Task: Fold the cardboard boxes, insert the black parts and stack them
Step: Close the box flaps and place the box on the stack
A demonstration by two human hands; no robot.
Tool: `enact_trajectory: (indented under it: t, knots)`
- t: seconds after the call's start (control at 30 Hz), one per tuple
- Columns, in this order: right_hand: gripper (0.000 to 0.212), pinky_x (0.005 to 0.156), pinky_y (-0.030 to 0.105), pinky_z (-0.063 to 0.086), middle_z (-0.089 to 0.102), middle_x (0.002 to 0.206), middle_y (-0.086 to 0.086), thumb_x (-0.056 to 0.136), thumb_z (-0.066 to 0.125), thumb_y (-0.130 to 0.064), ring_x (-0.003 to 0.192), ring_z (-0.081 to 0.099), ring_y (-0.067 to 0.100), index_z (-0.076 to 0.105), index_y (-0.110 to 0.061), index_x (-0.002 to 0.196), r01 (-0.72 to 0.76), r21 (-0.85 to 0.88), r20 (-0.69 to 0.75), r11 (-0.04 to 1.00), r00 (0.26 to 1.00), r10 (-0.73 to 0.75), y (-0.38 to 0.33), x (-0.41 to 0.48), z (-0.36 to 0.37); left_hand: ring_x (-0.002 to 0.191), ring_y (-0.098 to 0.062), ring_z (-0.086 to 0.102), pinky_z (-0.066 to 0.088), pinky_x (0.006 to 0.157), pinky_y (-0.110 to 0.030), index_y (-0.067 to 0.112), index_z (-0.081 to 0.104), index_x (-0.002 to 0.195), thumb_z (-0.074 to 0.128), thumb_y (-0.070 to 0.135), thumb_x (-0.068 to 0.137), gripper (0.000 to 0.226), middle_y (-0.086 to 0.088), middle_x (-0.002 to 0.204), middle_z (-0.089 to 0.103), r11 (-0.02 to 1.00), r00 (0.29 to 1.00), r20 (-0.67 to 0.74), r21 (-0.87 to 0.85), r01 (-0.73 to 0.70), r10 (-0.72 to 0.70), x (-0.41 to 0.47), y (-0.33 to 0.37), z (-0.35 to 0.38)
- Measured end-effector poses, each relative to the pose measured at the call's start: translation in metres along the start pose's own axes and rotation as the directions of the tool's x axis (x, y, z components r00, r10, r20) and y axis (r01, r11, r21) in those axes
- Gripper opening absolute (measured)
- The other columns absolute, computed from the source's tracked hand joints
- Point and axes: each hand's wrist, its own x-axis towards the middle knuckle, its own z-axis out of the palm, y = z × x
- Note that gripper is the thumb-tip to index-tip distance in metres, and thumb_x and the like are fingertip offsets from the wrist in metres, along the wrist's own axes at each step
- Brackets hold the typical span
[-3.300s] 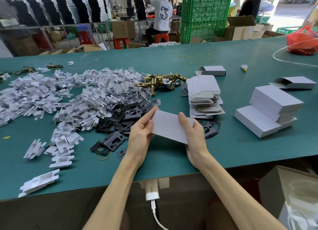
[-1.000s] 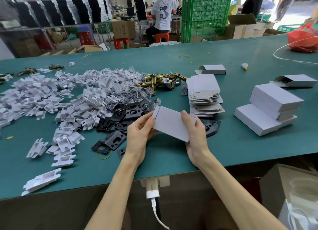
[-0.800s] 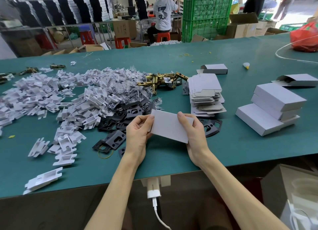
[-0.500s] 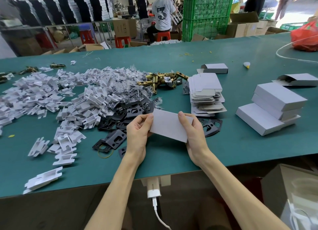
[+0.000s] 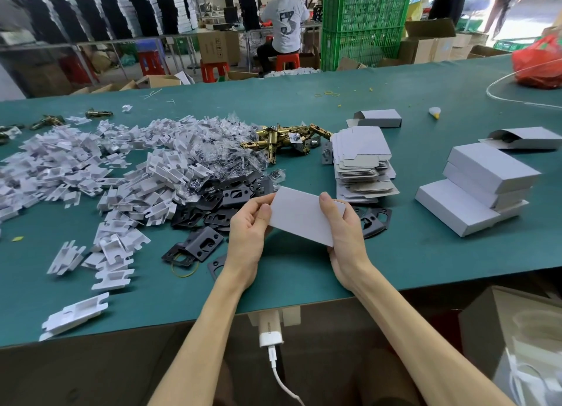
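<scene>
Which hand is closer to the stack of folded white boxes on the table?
Right. The right hand grips the end of the cardboard box that faces the stack of folded boxes; the left hand grips the opposite end, farther left, by the black parts.

white rectangular cardboard box (image 5: 299,218): its left end flap, sticking out a second ago, no longer shows.
left hand (image 5: 248,235): fingers, straighter before, now curl against the box's left end.

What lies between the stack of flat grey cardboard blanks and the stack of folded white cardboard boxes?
Only bare green table separates blanks from boxes, in the head view.
</scene>
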Motion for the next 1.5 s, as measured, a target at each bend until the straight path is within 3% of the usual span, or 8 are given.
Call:
enact_trajectory:
  t: [0.33, 0.8, 0.93, 1.0, 1.13, 1.23, 1.37, 1.5]
  knots:
    - [0.038, 0.089, 0.043, 0.051, 0.062, 0.104, 0.01, 0.094, 0.066, -0.044, 0.094, 0.062, 0.019, 0.052, -0.012, 0.108, 0.008, 0.006, -0.041, 1.0, 0.999, -0.007, -0.001, 0.0, 0.002, 0.132, -0.022, 0.06, 0.048, 0.111, -0.033, 0.006, 0.048, 0.148, 0.052, -0.007, 0.103, 0.046, -0.007, 0.137, 0.068, 1.0, 0.975, 0.22, -0.001, 0.009, -0.008, -0.004, 0.004, 0.002]
    - [0.07, 0.104, 0.038, 0.051, 0.054, 0.134, 0.006, 0.092, 0.071, -0.042, 0.118, 0.06, 0.018, 0.03, -0.022, 0.146, 0.049, -0.236, 0.025, 0.971, 0.999, -0.044, 0.001, -0.001, 0.003, 0.124, -0.017, 0.063, 0.049, 0.11, -0.039, 0.023, 0.059, 0.144, 0.058, 0.011, 0.104, 0.042, 0.004, 0.136, 0.069, 0.995, 0.991, 0.122, -0.072, 0.065, -0.056, 0.002, 0.001, 0.0]
    - [0.073, 0.091, 0.017, 0.051, 0.053, 0.13, 0.002, 0.092, 0.071, -0.04, 0.11, 0.059, 0.008, 0.028, -0.019, 0.148, 0.076, -0.298, 0.019, 0.952, 0.997, -0.074, 0.0, -0.004, 0.008, 0.129, -0.02, 0.063, 0.05, 0.109, -0.037, 0.021, 0.058, 0.142, 0.057, 0.005, 0.104, 0.041, 0.005, 0.136, 0.07, 0.995, 0.994, 0.1, -0.091, 0.042, -0.033, 0.003, -0.001, 0.001]
    - [0.072, 0.098, 0.023, 0.048, 0.051, 0.129, 0.003, 0.092, 0.073, -0.037, 0.114, 0.056, 0.013, 0.032, -0.016, 0.147, 0.137, -0.384, -0.016, 0.913, 0.988, -0.155, -0.002, -0.006, 0.01, 0.129, -0.019, 0.063, 0.051, 0.107, -0.034, 0.016, 0.059, 0.141, 0.058, 0.001, 0.103, 0.042, 0.004, 0.134, 0.07, 0.994, 0.996, 0.089, -0.098, 0.039, -0.03, 0.003, -0.001, 0.001]
    - [0.065, 0.108, 0.032, 0.034, 0.047, 0.129, 0.005, 0.085, 0.079, -0.042, 0.124, 0.04, 0.018, 0.052, -0.013, 0.137, 0.337, -0.694, 0.126, 0.637, 0.927, -0.353, -0.005, -0.013, 0.009, 0.127, -0.016, 0.064, 0.052, 0.104, -0.03, 0.018, 0.068, 0.132, 0.058, -0.003, 0.101, 0.038, 0.003, 0.132, 0.072, 0.996, 0.997, 0.072, -0.079, 0.029, -0.024, 0.0, 0.0, 0.0]
    - [0.083, 0.105, 0.037, 0.026, 0.048, 0.132, -0.003, 0.077, 0.071, -0.069, 0.126, 0.035, 0.019, 0.05, -0.023, 0.142, 0.38, -0.872, 0.303, 0.309, 0.914, -0.27, -0.009, -0.018, 0.002, 0.115, -0.014, 0.066, 0.053, 0.098, -0.031, 0.022, 0.074, 0.12, 0.058, -0.002, 0.101, 0.034, -0.001, 0.126, 0.075, 0.996, 0.998, 0.043, -0.074, 0.039, -0.036, -0.001, 0.002, 0.001]
    - [0.099, 0.102, 0.039, 0.025, 0.046, 0.134, -0.001, 0.073, 0.065, -0.078, 0.123, 0.039, 0.022, 0.036, -0.024, 0.151, 0.484, -0.873, 0.465, 0.063, 0.863, -0.198, -0.021, -0.019, -0.004, 0.104, -0.014, 0.066, 0.053, 0.09, -0.029, 0.019, 0.075, 0.119, 0.06, 0.001, 0.101, 0.03, -0.002, 0.12, 0.077, 0.999, 0.996, 0.078, -0.004, 0.047, -0.047, -0.003, 0.003, 0.003]
    - [0.087, 0.098, 0.042, 0.028, 0.041, 0.132, 0.008, 0.087, 0.06, -0.061, 0.119, 0.041, 0.03, 0.026, -0.019, 0.155, 0.52, -0.839, 0.541, -0.161, 0.826, -0.155, -0.017, -0.027, 0.001, 0.106, -0.017, 0.066, 0.054, 0.092, -0.028, 0.011, 0.074, 0.124, 0.061, 0.001, 0.1, 0.029, -0.006, 0.12, 0.076, 0.999, 0.994, 0.096, 0.022, 0.042, -0.043, -0.002, 0.003, 0.0]
